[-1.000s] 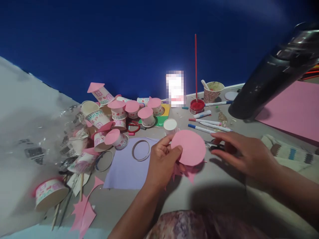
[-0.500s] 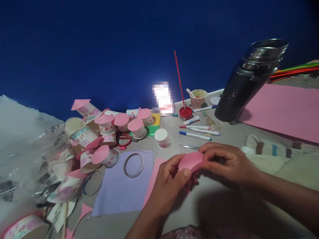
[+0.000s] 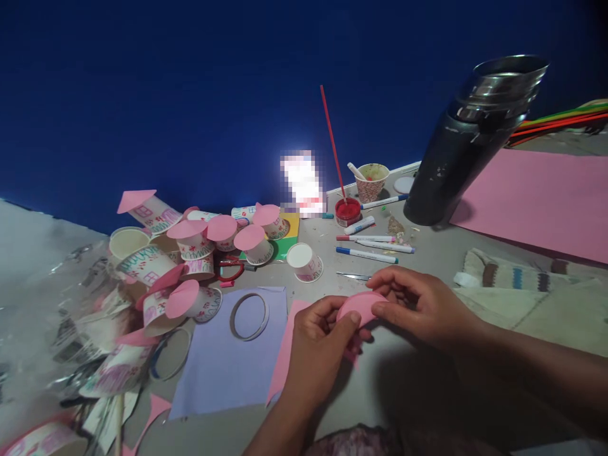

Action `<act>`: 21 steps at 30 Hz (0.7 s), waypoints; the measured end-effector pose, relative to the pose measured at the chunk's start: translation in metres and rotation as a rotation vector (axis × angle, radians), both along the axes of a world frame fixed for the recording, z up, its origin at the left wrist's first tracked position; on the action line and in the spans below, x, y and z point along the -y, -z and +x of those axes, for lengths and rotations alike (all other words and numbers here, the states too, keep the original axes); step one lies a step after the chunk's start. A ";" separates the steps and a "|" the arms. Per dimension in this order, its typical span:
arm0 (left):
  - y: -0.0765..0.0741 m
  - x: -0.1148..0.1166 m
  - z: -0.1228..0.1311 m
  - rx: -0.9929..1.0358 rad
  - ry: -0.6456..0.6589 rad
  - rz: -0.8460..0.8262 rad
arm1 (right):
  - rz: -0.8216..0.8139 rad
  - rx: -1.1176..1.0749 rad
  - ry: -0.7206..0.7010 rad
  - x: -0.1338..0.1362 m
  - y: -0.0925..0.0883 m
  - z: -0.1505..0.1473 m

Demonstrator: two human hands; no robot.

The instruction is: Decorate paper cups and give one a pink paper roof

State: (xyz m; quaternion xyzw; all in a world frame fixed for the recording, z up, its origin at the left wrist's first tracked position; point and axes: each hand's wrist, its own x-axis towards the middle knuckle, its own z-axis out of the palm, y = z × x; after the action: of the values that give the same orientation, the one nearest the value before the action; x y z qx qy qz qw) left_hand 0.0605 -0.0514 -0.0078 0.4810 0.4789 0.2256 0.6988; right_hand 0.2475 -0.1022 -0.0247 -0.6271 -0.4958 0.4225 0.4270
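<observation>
Underneath: a dull grey tabletop [image 3: 430, 250] ran across the whole view, crowded with craft clutter.
Room: a deep blue wall [image 3: 213, 95] rose straight behind the table; the light was dim.
Left hand: the left hand [image 3: 318, 345] had its thumb and fingers closed on the near-left edge of a pink paper disc [image 3: 361, 304].
Right hand: the right hand [image 3: 422, 307] pinched the same disc from the right, fingertips pressed together over its rim.
Disc: thin matt card, round, bowed into a shallow dome, held between both hands just above the table near the front middle.
Under the hands: a pink card scrap [image 3: 285, 354] lay flat, overlapping a lilac sheet [image 3: 223, 367].
Ring: a thin hoop [image 3: 249, 315] rested on the lilac sheet.
Cups: a heap of printed paper cups [image 3: 190, 240], many capped with pink circles, stood far left; one white cup [image 3: 304, 261] sat upside down, apart.
Plastic: crinkled clear wrap [image 3: 71, 310] glinted at the left edge.
Paint: a small red pot [image 3: 348, 211] held a long red stick [image 3: 330, 139], tilted.
Pens: slim white markers [image 3: 368, 254] lay beside it.
Flask: a dark cylinder with a shiny steel top [image 3: 456, 158] stood far right.
Paper: a big smooth pink sheet [image 3: 536, 202] lay flat beyond it.
Cloth: a striped knitted piece [image 3: 508, 278] sat near the right wrist.
</observation>
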 end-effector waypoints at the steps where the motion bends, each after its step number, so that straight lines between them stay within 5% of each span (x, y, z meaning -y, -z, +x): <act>1: 0.000 0.000 0.000 -0.005 0.000 0.001 | -0.017 -0.017 -0.019 0.000 0.000 -0.001; 14: -0.001 0.002 0.002 -0.037 -0.016 0.017 | -0.026 0.032 -0.088 -0.001 -0.004 0.000; 21: 0.002 -0.002 -0.001 -0.105 -0.013 0.156 | -0.044 -0.028 -0.093 0.000 -0.004 -0.003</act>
State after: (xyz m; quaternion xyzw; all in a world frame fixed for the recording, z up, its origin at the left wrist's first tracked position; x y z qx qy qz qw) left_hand 0.0595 -0.0494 -0.0102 0.5422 0.4990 0.2411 0.6316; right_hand 0.2448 -0.1019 -0.0206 -0.6068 -0.5087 0.4616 0.4000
